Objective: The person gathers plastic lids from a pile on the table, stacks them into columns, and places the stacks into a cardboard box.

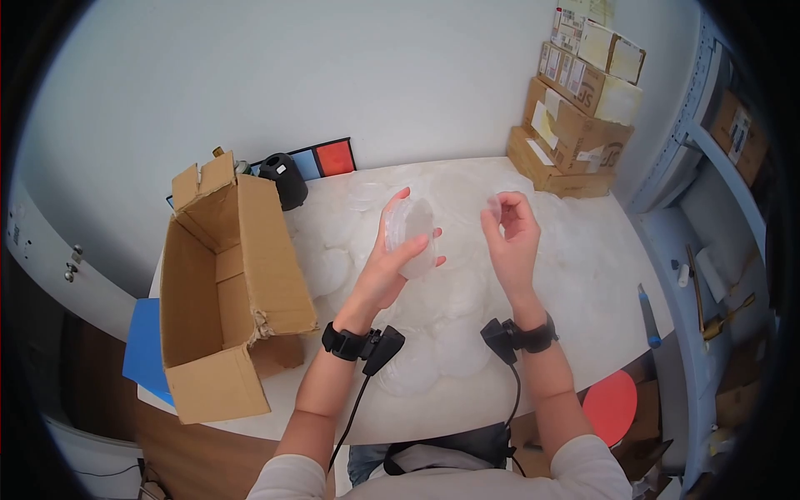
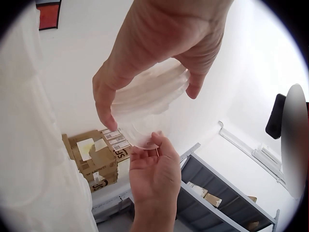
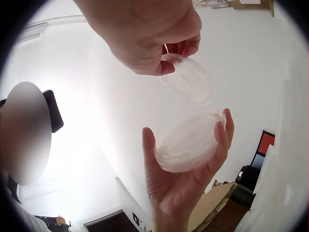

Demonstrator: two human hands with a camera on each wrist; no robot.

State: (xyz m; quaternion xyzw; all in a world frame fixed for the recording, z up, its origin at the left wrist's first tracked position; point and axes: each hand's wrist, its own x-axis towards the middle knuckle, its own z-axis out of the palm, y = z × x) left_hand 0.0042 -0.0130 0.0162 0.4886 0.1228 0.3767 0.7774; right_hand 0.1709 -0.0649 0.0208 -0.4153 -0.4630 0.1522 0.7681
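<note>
In the head view my left hand (image 1: 385, 268) grips a stack of clear round plastic lids (image 1: 410, 232), thumb on the near face and fingers round the far side. To its right, my right hand (image 1: 515, 242) pinches a single clear plastic lid (image 3: 188, 81) at its edge, between thumb and fingers. The right wrist view has this lid apart from the stack, just above it. More clear round lids (image 1: 406, 371) lie spread over the white table (image 1: 575, 275) below both hands.
An open cardboard box (image 1: 279, 258) stands on the table's left, with a black container (image 1: 285, 179) behind it. Stacked cartons (image 1: 575, 125) fill the back right corner. A blue-handled cutter (image 1: 648, 317) lies near the right edge, beside a metal shelf (image 1: 725, 158).
</note>
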